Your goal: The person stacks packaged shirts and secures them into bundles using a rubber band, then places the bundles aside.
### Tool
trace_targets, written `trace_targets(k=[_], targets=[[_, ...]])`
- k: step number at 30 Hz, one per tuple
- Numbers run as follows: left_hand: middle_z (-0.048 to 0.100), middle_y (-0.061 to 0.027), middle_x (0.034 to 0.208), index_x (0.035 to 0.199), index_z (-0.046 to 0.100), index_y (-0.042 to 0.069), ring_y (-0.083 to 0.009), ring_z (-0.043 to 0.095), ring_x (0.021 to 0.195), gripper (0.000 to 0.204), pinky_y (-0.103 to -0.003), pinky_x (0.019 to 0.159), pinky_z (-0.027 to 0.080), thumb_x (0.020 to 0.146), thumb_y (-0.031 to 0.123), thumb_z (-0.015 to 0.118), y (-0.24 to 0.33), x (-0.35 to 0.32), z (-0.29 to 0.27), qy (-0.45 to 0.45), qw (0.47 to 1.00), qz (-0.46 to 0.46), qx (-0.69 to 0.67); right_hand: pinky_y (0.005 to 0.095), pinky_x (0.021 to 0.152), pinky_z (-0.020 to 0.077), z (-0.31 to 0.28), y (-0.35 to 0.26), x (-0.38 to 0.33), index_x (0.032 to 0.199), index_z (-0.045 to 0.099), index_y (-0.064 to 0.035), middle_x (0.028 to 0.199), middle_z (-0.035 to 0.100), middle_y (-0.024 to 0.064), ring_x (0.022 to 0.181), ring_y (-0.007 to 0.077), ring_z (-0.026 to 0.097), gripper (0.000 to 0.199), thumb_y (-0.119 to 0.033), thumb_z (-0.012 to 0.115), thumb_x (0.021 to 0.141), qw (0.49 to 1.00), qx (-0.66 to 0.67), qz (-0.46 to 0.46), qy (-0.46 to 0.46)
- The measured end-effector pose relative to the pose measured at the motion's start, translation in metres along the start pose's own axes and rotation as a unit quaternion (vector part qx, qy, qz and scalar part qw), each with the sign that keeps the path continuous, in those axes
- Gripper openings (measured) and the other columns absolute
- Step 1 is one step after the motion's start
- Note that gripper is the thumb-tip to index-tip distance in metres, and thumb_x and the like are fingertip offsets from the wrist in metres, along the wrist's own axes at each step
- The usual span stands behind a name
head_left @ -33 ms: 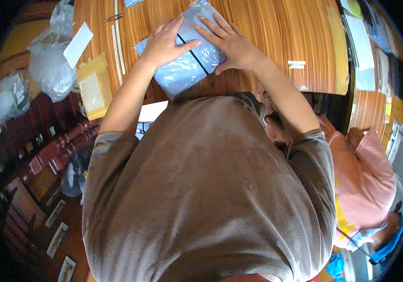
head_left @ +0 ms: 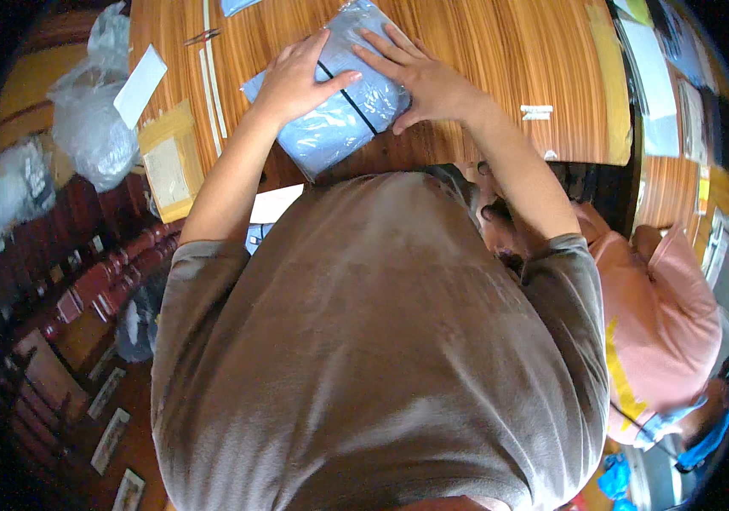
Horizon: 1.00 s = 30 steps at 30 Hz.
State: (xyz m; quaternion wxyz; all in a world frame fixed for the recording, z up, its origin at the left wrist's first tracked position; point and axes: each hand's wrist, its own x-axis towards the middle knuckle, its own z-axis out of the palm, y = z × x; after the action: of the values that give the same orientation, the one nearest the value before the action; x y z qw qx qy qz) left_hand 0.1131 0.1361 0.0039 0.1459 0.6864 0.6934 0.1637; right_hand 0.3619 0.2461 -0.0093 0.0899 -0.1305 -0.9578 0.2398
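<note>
A folded light-blue cloth item in a clear plastic bag [head_left: 334,140] lies at a slant near the table's front edge. A narrow black band crosses it. My left hand [head_left: 299,78] rests flat on the left part of the package, thumb stretched out toward the band. Over the right part, my right hand [head_left: 428,83] lies with its fingers spread and its thumb at the package's right edge. Both hands are open, pressing on the plastic without gripping it. The package's far corner reaches the top of the view.
The wood-grain table [head_left: 500,51] carries small snips [head_left: 202,37], a white card [head_left: 140,85] and white tape strips [head_left: 536,111]. Clear plastic bags [head_left: 96,128] hang at the left. A person in a pink shirt [head_left: 666,315] is close by on the right.
Both hands stay on the package, nearly unmoved. The person in pink has shifted slightly, and the whole view has tilted a little.
</note>
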Motion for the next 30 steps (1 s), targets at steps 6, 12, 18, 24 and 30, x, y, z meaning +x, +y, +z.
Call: trace_targets(k=[6, 12, 18, 24, 30], targets=[[0.052, -0.0242, 0.151, 0.146, 0.054, 0.003, -0.0425, 0.049, 0.139, 0.082, -0.054, 0.116, 0.038, 0.087, 0.057, 0.075, 0.004, 0.001, -0.005, 0.074, 0.991, 0.111, 0.022, 0.0489, 0.127, 0.0242, -0.028, -0.004, -0.031, 0.161, 0.034, -0.011, 0.167, 0.034, 0.0181, 0.156, 0.0359, 0.027, 0.111, -0.023, 0.092, 0.067, 0.983, 0.152, 0.017, 0.101], [0.045, -0.0165, 0.159, 0.147, 0.056, 0.015, -0.0429, 0.039, 0.146, 0.07, -0.065, 0.116, 0.033, 0.089, 0.05, 0.074, 0.017, -0.002, -0.009, 0.082, 0.969, 0.206, 0.11, 0.027, 0.081, 0.0551, 0.013, -0.053, -0.096, 0.121, 0.068, 0.0013, 0.104, 0.073, 0.0063, 0.092, 0.0122, 0.068, 0.026, -0.018, 0.067, 0.102, 0.839, 0.333, 0.373, 0.216], [0.04, -0.0197, 0.161, 0.154, 0.048, 0.019, -0.0527, 0.038, 0.143, 0.078, -0.068, 0.115, 0.032, 0.089, 0.053, 0.072, 0.026, -0.006, 0.005, 0.051, 0.974, 0.21, 0.065, 0.0311, 0.09, 0.0564, 0.074, -0.102, -0.089, 0.13, 0.064, -0.0001, 0.121, 0.074, 0.0094, 0.106, 0.0179, 0.072, 0.032, -0.021, 0.06, 0.106, 0.678, 0.577, 0.401, 0.217], [0.038, -0.0228, 0.161, 0.156, 0.046, 0.019, -0.0574, 0.039, 0.14, 0.082, -0.069, 0.112, 0.034, 0.087, 0.057, 0.072, 0.019, -0.006, 0.013, 0.061, 0.973, 0.211, 0.065, 0.028, 0.085, 0.0561, 0.091, -0.119, -0.068, 0.13, 0.065, -0.0031, 0.116, 0.074, 0.0064, 0.098, 0.0142, 0.071, 0.035, -0.025, 0.065, 0.103, 0.616, 0.614, 0.401, 0.288], [0.039, -0.0213, 0.161, 0.157, 0.045, 0.021, -0.0553, 0.04, 0.14, 0.083, -0.066, 0.114, 0.034, 0.088, 0.057, 0.072, 0.017, -0.008, 0.015, 0.077, 0.972, 0.212, 0.068, 0.023, 0.067, 0.0513, 0.099, -0.133, -0.049, 0.114, 0.076, -0.0046, 0.095, 0.074, 0.0006, 0.074, 0.0067, 0.063, 0.026, -0.025, 0.073, 0.098, 0.555, 0.617, 0.443, 0.34]])
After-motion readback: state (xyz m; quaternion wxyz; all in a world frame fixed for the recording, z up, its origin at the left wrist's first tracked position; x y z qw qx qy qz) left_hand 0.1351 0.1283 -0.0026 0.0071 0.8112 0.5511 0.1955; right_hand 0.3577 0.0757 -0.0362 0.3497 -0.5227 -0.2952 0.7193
